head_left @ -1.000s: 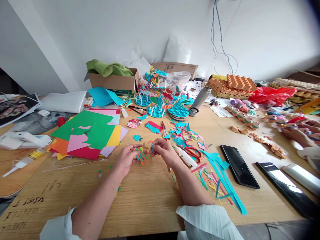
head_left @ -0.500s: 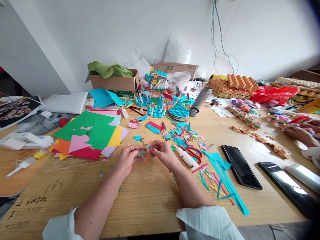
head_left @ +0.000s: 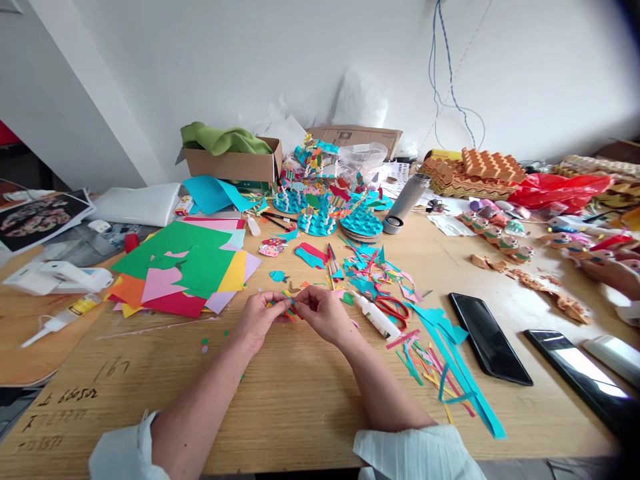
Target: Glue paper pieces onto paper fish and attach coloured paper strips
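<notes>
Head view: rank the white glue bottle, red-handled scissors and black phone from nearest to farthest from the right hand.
From the right hand:
1. White glue bottle, just to its right.
2. Red-handled scissors, right, past the bottle.
3. Black phone, far right.

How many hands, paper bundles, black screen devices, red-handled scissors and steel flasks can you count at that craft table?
Hands: 2 (left hand, right hand)
Bundle of paper strips: 1
Black screen devices: 2
Red-handled scissors: 1
Steel flask: 1
Total: 7
</notes>
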The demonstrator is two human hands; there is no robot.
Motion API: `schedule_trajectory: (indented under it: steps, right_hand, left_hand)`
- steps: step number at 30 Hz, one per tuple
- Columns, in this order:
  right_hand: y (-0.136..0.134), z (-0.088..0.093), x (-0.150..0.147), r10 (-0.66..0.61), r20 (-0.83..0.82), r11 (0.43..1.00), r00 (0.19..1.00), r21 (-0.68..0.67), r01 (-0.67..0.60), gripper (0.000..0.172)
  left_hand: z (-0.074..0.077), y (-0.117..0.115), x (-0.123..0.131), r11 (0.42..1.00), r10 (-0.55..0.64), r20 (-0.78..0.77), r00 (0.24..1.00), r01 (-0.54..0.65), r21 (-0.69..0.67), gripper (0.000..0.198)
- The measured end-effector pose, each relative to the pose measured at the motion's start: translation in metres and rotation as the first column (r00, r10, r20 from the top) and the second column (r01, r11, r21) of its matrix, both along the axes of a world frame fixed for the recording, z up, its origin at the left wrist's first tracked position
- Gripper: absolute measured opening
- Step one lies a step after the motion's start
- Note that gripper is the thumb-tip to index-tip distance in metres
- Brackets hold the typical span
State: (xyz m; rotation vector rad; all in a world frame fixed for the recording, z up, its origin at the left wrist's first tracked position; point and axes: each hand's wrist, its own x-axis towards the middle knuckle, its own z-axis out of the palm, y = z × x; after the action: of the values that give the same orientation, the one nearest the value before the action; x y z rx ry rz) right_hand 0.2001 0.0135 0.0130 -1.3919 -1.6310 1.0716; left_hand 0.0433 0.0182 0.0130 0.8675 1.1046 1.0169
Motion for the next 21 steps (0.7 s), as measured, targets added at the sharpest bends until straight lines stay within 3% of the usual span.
schedule_trajectory:
  steps: [13, 21]
  right_hand:
    - [0.004, -0.006, 0.008, 0.054, 0.0, 0.994, 0.999, -0.092, -0.053, 0.016]
    - [0.006, 0.008, 0.01, 0.031, -0.076, 0.992, 0.997, -0.123, -0.04, 0.013]
  left_hand:
    - [-0.003, 0.002, -0.004, 0.996, 0.08, -0.023, 0.997, -0.079, 0.028, 0.035]
    - [-0.002, 0.002, -0.003, 0.996, 0.073, 0.0, 0.997, -0.073, 0.046, 0.037]
